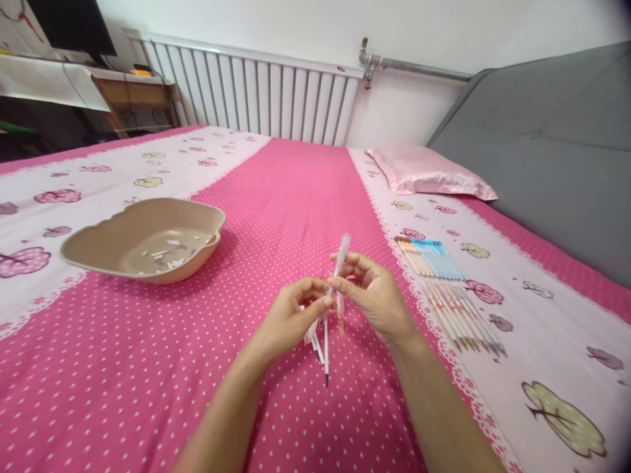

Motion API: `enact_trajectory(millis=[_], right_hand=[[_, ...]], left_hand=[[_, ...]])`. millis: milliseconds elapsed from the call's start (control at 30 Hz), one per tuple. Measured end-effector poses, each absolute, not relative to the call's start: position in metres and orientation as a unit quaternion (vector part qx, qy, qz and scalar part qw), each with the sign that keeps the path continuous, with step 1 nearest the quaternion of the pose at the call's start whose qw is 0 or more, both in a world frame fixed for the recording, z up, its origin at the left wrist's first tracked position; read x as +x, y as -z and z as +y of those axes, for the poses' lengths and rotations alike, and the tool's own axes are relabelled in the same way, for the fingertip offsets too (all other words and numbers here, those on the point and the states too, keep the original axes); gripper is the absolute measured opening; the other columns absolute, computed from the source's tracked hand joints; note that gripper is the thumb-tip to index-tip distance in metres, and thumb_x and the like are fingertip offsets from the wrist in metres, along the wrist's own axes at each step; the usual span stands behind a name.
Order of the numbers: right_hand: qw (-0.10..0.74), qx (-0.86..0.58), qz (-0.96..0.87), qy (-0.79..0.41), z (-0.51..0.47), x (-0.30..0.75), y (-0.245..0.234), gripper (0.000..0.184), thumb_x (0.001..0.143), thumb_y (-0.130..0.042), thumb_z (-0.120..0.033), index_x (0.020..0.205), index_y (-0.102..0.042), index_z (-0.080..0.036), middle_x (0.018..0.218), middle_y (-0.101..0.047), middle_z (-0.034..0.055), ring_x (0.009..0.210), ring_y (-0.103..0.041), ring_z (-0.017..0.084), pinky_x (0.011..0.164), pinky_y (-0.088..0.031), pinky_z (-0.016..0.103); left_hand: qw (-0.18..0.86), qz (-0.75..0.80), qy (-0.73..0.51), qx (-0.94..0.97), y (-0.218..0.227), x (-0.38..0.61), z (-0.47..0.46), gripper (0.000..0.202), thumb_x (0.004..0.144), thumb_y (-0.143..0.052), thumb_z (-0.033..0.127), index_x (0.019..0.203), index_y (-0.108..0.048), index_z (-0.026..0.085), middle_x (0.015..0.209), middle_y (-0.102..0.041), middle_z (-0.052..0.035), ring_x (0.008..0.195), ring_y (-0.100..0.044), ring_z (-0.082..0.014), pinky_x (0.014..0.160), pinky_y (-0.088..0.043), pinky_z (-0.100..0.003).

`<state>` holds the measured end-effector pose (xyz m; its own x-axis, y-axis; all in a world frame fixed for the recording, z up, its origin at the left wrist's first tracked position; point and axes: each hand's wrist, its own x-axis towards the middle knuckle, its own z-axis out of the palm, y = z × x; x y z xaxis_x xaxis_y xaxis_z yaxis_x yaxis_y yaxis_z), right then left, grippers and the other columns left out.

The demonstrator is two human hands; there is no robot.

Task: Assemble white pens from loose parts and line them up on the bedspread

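Both hands meet in front of me over the pink bedspread. My right hand (377,292) pinches a translucent pinkish pen barrel (342,251), held nearly upright with its top leaning slightly right. At the barrel's lower end, my left hand (296,315) closes thumb and forefinger. Thin white pen refills (326,351) with dark tips point down below the left fingers. Another pale pink piece (340,312) shows under the right hand; its kind is unclear. To the right lie a row of pens with blue and brown ends (428,256) and a row of pale pens (463,315).
A beige plastic basin (197,263) with small white scraps inside stands on the bed at left. A pink pillow (428,171) lies at the back right by the grey headboard (542,131). Behind are a white radiator (246,85) and a desk (128,98) with a monitor.
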<state>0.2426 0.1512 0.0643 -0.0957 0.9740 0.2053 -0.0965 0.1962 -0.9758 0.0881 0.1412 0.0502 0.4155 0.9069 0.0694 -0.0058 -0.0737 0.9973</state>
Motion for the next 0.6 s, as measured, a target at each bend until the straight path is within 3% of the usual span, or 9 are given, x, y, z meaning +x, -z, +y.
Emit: enact_trajectory(millis=[267, 433, 600], right_hand=[[0.53, -0.411, -0.567, -0.478, 0.1493, 0.2404, -0.0659, 0.034, 0.068, -0.072, -0.027, 0.1, -0.061, -0.024, 0.08, -0.058, -0.0017, 0.07, -0.054, 0.011, 0.065, -0.044, 0.026], [0.52, -0.376, -0.567, -0.517, 0.1465, 0.2387, -0.0687, 0.038, 0.075, -0.066, -0.028, 0.111, -0.056, -0.025, 0.105, -0.062, 0.0048, 0.096, -0.057, 0.017, 0.084, -0.046, 0.034], [0.512, -0.34, -0.555, -0.561, 0.1456, 0.2384, -0.0704, 0.038, 0.084, -0.053, -0.027, 0.122, -0.048, -0.026, 0.111, -0.063, 0.0054, 0.098, -0.06, 0.016, 0.092, -0.045, 0.038]], left_hand=[[0.578, 0.357, -0.4, 0.616, -0.0491, 0.0878, 0.1417, 0.023, 0.081, -0.056, 0.033, 0.095, -0.057, 0.015, 0.084, -0.063, -0.0046, 0.08, -0.061, -0.0159, 0.074, -0.047, -0.03], [0.584, 0.348, -0.41, 0.609, -0.0525, 0.0876, 0.1416, 0.022, 0.084, -0.053, 0.034, 0.094, -0.055, 0.015, 0.08, -0.062, -0.0033, 0.075, -0.059, -0.0141, 0.07, -0.045, -0.027], [0.589, 0.35, -0.412, 0.601, -0.0552, 0.0865, 0.1409, 0.024, 0.083, -0.054, 0.034, 0.097, -0.055, 0.015, 0.08, -0.062, -0.0033, 0.073, -0.059, -0.014, 0.068, -0.045, -0.027]])
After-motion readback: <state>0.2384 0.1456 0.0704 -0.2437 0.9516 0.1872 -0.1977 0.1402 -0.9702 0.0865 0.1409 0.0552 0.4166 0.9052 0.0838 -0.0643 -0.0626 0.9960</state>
